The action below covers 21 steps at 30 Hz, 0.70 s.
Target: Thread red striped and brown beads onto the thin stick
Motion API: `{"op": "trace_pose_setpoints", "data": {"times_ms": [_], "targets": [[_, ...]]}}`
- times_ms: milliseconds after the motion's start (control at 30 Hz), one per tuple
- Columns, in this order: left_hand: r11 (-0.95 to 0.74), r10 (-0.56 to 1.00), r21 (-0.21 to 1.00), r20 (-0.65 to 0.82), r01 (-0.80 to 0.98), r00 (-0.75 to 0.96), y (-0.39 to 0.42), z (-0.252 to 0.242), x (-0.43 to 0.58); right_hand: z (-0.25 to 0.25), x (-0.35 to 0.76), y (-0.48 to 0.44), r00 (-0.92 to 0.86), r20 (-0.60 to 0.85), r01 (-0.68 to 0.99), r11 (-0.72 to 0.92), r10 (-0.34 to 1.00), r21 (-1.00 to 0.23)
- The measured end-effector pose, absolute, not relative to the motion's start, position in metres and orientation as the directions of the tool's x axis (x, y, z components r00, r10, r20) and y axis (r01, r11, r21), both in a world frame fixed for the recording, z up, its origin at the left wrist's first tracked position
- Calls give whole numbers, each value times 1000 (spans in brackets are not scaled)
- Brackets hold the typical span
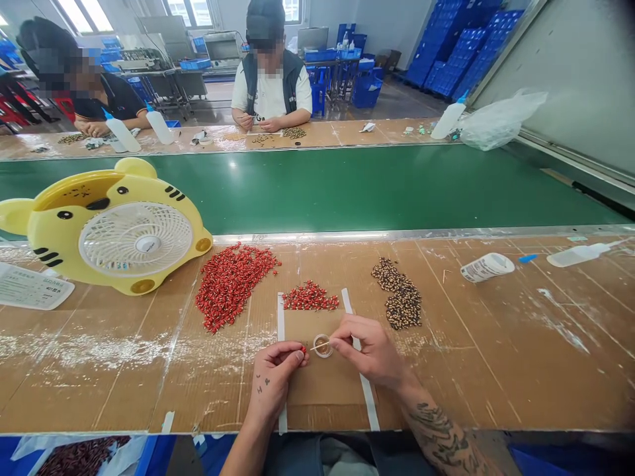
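Near the lower centre of the frame, the left hand pinches a small red piece between thumb and fingers, a little left of the middle. Just right of it, the right hand grips a thin pale stick near one end, the stick slanting out toward the red piece across a small round clear dish; whether its tip touches the piece is too small to tell. The dish stands on a brown cardboard sheet, with a left tape strip and a right tape strip running along its sides. At the sheet's top edge sits a small red heap, and to the left of that spreads a larger red heap. Right of centre lies a heap of dark and tan pieces. A yellow animal-faced fan fills the middle left, while a white tub lies on its side at the middle right, near a blue cap and a squeeze bottle. A green belt crosses the frame above all this. Beyond it, one person sits at the upper centre and another at the upper left, with a clear plastic bag toward the upper right, below stacked blue crates
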<state>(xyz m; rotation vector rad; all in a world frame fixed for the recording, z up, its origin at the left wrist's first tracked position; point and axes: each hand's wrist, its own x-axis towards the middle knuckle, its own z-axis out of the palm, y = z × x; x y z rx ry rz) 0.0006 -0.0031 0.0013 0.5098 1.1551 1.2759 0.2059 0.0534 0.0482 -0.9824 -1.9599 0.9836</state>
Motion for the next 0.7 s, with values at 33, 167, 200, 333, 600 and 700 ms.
{"op": "trace_pose_setpoints", "data": {"times_ms": [33,167,200,333,600,700], "targets": [[287,915,834,-384,-472,-121,-3,1,0,48,203,53,-449,258,301,416,855,-858],[296,913,823,-393,-485,-109,-3,1,0,43,197,54,-466,241,304,410,851,-860],[296,914,823,-391,-485,-107,-3,1,0,42,196,55,-471,238,307,411,849,-858],[300,914,824,-393,-481,-103,-2,1,0,37,193,55,-467,252,308,423,847,-852],[295,915,820,-391,-490,-103,-1,4,0,39,197,55,-435,269,350,436,860,-829],[291,918,831,-382,-473,-106,-2,5,-1,41,207,58,-402,280,381,437,872,-815]]}}
